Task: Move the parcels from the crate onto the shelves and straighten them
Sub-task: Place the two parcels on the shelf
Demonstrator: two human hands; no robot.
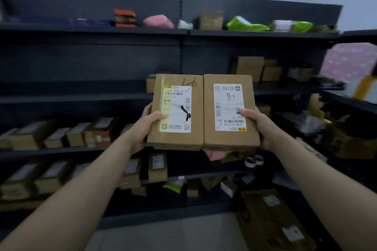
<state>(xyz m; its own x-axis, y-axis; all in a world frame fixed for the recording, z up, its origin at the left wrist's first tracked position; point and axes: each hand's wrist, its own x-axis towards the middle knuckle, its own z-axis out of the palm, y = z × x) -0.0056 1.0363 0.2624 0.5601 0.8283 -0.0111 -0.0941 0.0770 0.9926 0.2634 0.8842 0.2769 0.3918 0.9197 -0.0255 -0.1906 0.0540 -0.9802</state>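
Nearest you, your left hand (pixel 150 123) grips the left box (pixel 176 112) by its outer edge, thumb laid over the label, while your right hand (pixel 258 126) grips the right box (pixel 230 112) in the same way. The two boxes are held side by side, edges touching, labels facing you, in the air in front of the dark shelves (pixel 91 99) and not yet resting on any of them. The step in hand appears to be carrying a pair of parcels to their place. The next move likely calls for picking a bare stretch of shelf, such as the one at middle height on the left, setting both boxes down flat, and squaring them against their neighbours. Beyond the boxes, rows of brown parcels (pixel 53 136) line the lower left shelves, and pink and green soft bags (pixel 247 24) lie on the top shelf. The crate cannot be picked out here; your fingers behind the boxes are hidden, and the shelf contents are blurred.
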